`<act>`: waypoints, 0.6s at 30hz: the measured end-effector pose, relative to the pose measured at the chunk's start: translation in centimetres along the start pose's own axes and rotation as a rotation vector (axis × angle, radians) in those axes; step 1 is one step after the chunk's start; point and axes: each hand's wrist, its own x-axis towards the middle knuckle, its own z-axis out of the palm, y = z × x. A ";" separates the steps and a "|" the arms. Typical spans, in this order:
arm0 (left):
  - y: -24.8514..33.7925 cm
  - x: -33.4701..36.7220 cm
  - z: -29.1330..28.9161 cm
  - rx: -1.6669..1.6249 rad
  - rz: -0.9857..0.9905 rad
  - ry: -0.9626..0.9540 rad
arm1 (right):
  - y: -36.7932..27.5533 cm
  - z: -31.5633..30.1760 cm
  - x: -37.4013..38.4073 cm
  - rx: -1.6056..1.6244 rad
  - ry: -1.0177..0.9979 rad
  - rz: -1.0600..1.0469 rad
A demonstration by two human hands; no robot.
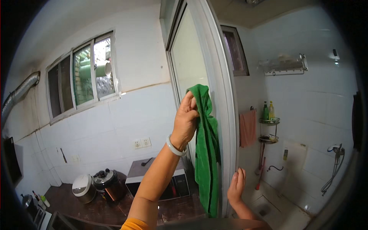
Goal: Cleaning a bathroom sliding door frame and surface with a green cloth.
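Note:
My left hand (186, 120) is raised in front of the sliding door, closed on the top of a green cloth (207, 161). The cloth hangs down in long folds beside the door's pale frame (226, 115). Behind it is the frosted glass panel (188, 57); whether the cloth touches the glass, I cannot tell. A pale bangle circles my left wrist, and an orange sleeve shows at the lower edge. Lower and to the right, my right hand (236, 188) rests by the frame's edge with its fingers stretched upward, holding nothing.
On the left, a dark counter (111, 209) bears a white rice cooker (83, 188), a pressure cooker (105, 184) and a microwave (134, 176). Right of the frame lies a tiled shower room with a corner shelf (269, 122), a pink towel (248, 128) and a shower head (334, 148).

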 end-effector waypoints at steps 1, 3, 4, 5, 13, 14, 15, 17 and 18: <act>0.0 -0.7 -0.4 -0.166 -0.017 0.046 | 0.0 0.0 0.1 0.006 0.001 0.008; -0.7 -2.3 -1.5 -0.480 -0.017 0.022 | 0.4 -0.2 0.0 0.012 -0.033 0.020; -0.7 -3.0 -1.6 -0.488 -0.026 0.036 | 0.4 -0.4 0.0 0.021 -0.053 0.026; -0.5 -3.8 -1.6 -0.623 -0.084 0.032 | 0.2 -0.6 0.0 0.012 -0.064 0.038; -2.9 -8.1 -2.3 -0.634 -0.217 -0.040 | -5.2 -2.3 1.8 -0.242 0.067 -0.210; -2.9 -8.3 -1.7 -0.650 -0.232 -0.046 | -5.9 -3.0 1.8 -0.259 0.072 -0.198; -2.6 -8.7 -1.0 -0.673 -0.272 0.005 | -6.4 -3.7 1.7 -0.108 -0.053 -0.253; -1.5 -9.2 0.4 -0.696 -0.330 0.048 | -7.8 -3.6 1.4 0.211 -0.245 -0.179; -1.0 -9.4 1.0 -0.706 -0.346 0.013 | -8.6 -3.3 1.1 0.204 -0.235 -0.166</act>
